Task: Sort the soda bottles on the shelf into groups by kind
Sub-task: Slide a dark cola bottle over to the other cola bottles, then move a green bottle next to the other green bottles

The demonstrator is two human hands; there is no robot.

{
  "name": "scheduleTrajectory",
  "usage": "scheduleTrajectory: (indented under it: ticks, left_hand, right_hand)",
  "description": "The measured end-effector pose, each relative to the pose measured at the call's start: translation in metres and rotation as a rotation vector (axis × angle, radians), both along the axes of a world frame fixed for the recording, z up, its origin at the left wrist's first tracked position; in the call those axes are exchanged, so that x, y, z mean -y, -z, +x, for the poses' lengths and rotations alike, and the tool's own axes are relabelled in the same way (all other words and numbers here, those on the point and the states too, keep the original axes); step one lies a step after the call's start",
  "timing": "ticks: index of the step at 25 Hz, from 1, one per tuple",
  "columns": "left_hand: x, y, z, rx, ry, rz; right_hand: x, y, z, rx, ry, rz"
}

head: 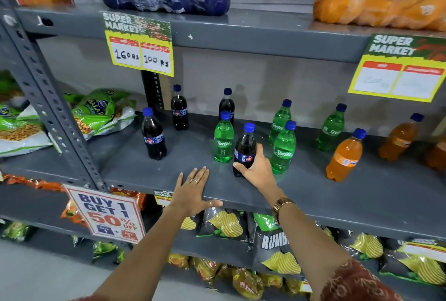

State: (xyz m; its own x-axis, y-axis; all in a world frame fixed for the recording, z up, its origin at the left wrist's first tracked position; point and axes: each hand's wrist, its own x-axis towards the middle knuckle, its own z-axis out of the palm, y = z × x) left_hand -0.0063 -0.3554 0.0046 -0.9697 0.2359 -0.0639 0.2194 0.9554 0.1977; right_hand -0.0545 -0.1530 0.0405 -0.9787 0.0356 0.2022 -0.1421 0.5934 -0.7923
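The right hand (257,170) wraps the upright dark cola bottle with a blue cap (244,151) among green Sprite bottles (224,141), the other dark bottles (153,135) stand to its left, and the left hand (193,192) lies spread flat on the grey metal shelf (337,194).

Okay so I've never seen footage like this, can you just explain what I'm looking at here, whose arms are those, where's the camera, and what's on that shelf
There is no machine here. The single picture comes from a wide-angle camera worn on a person's head, looking forward and down, so the two bare arms are the wearer's own.

The grey metal shelf holds small soda bottles with blue caps: dark cola, green Sprite and orange soda, still mixed together. The right hand is wrapped around one dark cola bottle standing near the front, beside a green Sprite bottle. The left hand lies flat and open on the shelf's front edge, holding nothing. Two more cola bottles stand to the left, such as this cola bottle. An orange soda bottle stands to the right. Snack bags fill the shelves below and to the left.
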Motion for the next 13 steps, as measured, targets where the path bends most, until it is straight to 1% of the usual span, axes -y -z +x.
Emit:
scheduleTrajectory:
  ticks: [5, 6, 8, 10, 11, 13]
  left_hand:
    - [0.001, 0.000, 0.000, 0.016, -0.004, -0.007]
    - [0.001, 0.000, 0.000, 0.016, -0.004, -0.010]
    - [0.001, 0.001, -0.001, 0.017, -0.002, -0.006]
    - [0.002, 0.002, -0.001, 0.012, 0.001, -0.007]
    - [0.001, 0.002, -0.001, 0.009, 0.003, -0.012]
    - [0.002, 0.003, -0.001, 0.010, 0.006, -0.012]
  right_hand:
    - [0.015, 0.008, -0.014, 0.005, -0.012, -0.035]
    - [0.016, 0.008, -0.015, 0.007, -0.019, -0.065]
    - [0.017, 0.006, -0.011, -0.025, -0.034, -0.199]
    - [0.022, -0.004, -0.005, -0.174, -0.004, -0.309]
    - [0.025, -0.015, -0.004, -0.276, 0.034, -0.300]
    - [0.034, -0.047, -0.009, -0.467, 0.122, -0.191]
